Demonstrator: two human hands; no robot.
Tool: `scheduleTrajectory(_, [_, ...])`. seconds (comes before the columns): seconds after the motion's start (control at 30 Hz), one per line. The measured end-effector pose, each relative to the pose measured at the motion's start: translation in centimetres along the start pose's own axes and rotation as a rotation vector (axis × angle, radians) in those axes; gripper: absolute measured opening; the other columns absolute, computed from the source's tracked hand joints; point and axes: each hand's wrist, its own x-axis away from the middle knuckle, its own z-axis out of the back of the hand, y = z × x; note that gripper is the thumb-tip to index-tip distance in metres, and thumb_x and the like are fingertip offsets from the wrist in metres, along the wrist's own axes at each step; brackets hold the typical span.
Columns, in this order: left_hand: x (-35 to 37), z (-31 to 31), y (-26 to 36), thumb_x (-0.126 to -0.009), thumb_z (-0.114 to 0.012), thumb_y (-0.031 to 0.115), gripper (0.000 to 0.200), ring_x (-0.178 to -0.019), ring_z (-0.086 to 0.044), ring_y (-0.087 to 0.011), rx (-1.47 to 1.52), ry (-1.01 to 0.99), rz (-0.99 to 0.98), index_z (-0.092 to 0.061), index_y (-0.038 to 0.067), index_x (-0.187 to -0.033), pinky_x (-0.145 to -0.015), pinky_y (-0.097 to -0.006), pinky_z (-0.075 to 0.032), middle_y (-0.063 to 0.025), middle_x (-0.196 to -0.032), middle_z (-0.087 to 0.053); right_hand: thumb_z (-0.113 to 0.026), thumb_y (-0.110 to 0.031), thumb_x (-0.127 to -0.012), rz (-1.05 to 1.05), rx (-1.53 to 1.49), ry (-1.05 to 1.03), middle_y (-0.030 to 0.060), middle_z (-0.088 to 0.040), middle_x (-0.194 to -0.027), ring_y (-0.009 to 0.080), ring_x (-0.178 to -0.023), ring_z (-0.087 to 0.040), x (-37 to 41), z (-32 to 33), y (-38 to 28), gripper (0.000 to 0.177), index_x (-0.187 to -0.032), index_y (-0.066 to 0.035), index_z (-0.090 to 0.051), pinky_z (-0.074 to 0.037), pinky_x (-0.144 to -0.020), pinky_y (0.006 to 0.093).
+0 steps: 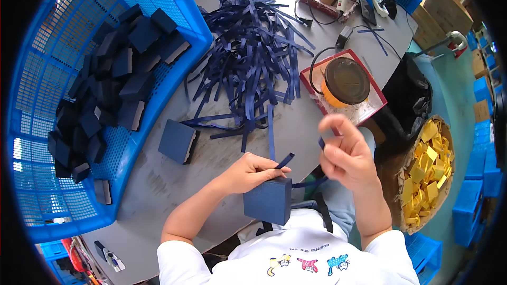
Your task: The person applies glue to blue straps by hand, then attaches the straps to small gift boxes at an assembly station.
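Note:
My left hand (pixel 254 171) is closed on the top edge of a navy box (pixel 266 200), which stands out from the table's front edge above my lap. A short ribbon end (pixel 285 160) sticks up by its fingertips. Another stretch of navy ribbon (pixel 310 183) runs from the box toward my right hand (pixel 346 153). That hand is raised, its fingers curled in a pinch, with a dark blue bit of ribbon showing at the fingertips. A second navy box (pixel 178 141) lies on the table near my left forearm.
A blue plastic basket (pixel 132 163) with many navy boxes stands at left. Loose navy ribbons (pixel 248 58) are heaped mid-table. A lidded orange pot (pixel 346 82) sits in a red-rimmed tray (pixel 377 106), with a cable beside it. Yellow pieces (pixel 430 169) fill a container at right.

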Motion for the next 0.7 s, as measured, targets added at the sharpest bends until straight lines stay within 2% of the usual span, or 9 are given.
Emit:
scheduleTrajectory(0.03, [0.4,0.1,0.4,-0.088,-0.055,0.012,0.02,-0.074,-0.058,-0.006,0.097,0.011,0.051,-0.066,0.0,-0.099,-0.067,-0.0194,-0.045,-0.0079,-0.089,-0.068,-0.047,-0.002,-0.088,0.046,0.108,0.089,0.0016,-0.048,-0.061,0.0042,-0.046,-0.038,-0.3,-0.3,0.0,0.02,-0.108,-0.003,-0.047,-0.025,-0.04,0.0183])
scheduleTrajectory(0.1, [0.8,0.0,1.2,-0.089,-0.054,0.016,0.023,-0.077,-0.057,-0.0063,0.216,0.039,0.085,-0.065,-0.001,-0.099,-0.068,-0.0205,-0.045,-0.0069,-0.092,-0.067,-0.046,0.0,-0.087,0.059,0.293,0.065,0.0001,-0.049,-0.063,0.0036,-0.051,-0.041,-0.9,0.8,1.7,0.015,-0.099,-0.001,-0.055,-0.028,-0.044,0.0178])
scheduleTrajectory(0.13, [1.0,-0.1,1.5,-0.089,-0.054,0.016,0.023,-0.077,-0.057,-0.0063,0.213,0.039,0.083,-0.065,-0.001,-0.099,-0.068,-0.0205,-0.045,-0.0069,-0.092,-0.067,-0.047,0.001,-0.085,-0.018,0.3,0.105,-0.0004,-0.052,-0.067,0.0039,-0.06,-0.047,-0.8,0.4,2.2,0.015,-0.089,0.0,-0.061,-0.033,-0.05,0.0168])
scheduleTrajectory(0.2, [1.2,-0.6,1.7,-0.091,-0.051,0.02,0.026,-0.076,-0.057,-0.0067,0.343,0.078,0.085,-0.064,-0.001,-0.1,-0.067,-0.0209,-0.045,-0.0057,-0.088,-0.066,-0.055,-0.002,-0.082,-0.021,0.453,-0.005,0.0005,-0.054,-0.076,0.0054,-0.069,-0.052,-1.1,0.1,3.1,0.014,-0.093,0.004,-0.062,-0.039,-0.057,0.0173])
scheduleTrajectory(0.3, [1.3,-0.7,1.6,-0.093,-0.048,0.023,0.028,-0.074,-0.056,-0.0066,0.233,-0.018,0.081,-0.063,0.0,-0.1,-0.066,-0.021,-0.045,-0.0029,-0.083,-0.064,-0.063,-0.007,-0.079,0.025,0.514,-0.065,0.0024,-0.054,-0.074,0.0056,-0.063,-0.047,-1.5,-0.6,4.4,0.016,-0.091,0.004,-0.063,-0.038,-0.054,0.0202])
scheduleTrajectory(0.37, [1.2,-1.0,1.4,-0.091,-0.05,0.017,0.022,-0.071,-0.054,-0.0058,0.157,0.009,0.006,-0.062,0.001,-0.1,-0.064,-0.0213,-0.044,-0.0013,-0.08,-0.063,-0.065,-0.007,-0.077,0.093,0.682,-0.146,0.002,-0.052,-0.069,0.0064,-0.06,-0.045,-1.8,-0.5,4.4,0.013,-0.085,0.002,-0.065,-0.036,-0.052,0.0218])
scheduleTrajectory(0.5, [1.5,-1.0,1.2,-0.087,-0.056,0.013,0.023,-0.062,-0.048,-0.003,0.084,0.15,-0.069,-0.061,0.002,-0.106,-0.054,-0.0196,-0.038,0.0001,-0.072,-0.061,-0.07,-0.008,-0.07,0.106,0.714,0.053,0.0021,-0.047,-0.059,0.0074,-0.053,-0.041,-1.9,-0.9,5.1,0.014,-0.068,0.003,-0.06,-0.029,-0.047,0.0246])
scheduleTrajectory(0.57, [1.7,-1.0,1.3,-0.086,-0.057,0.013,0.022,-0.058,-0.046,-0.0026,0.078,0.24,-0.104,-0.063,0.002,-0.103,-0.05,-0.0204,-0.036,0.0003,-0.07,-0.061,-0.072,-0.009,-0.068,0.106,0.829,0.073,0.0015,-0.046,-0.058,0.0067,-0.052,-0.04,-1.8,-1.5,4.5,0.018,-0.064,0.003,-0.058,-0.029,-0.046,0.0245])
scheduleTrajectory(0.7, [1.9,-1.0,1.3,-0.084,-0.057,0.011,0.017,-0.057,-0.045,-0.0028,0.075,0.234,-0.154,-0.066,0.002,-0.096,-0.048,-0.0213,-0.035,-0.0008,-0.067,-0.06,-0.074,-0.011,-0.066,0.151,0.957,0.122,0.0012,-0.046,-0.058,0.0071,-0.051,-0.04,-1.8,-1.9,4.7,0.022,-0.062,0.002,-0.057,-0.03,-0.045,0.0241])
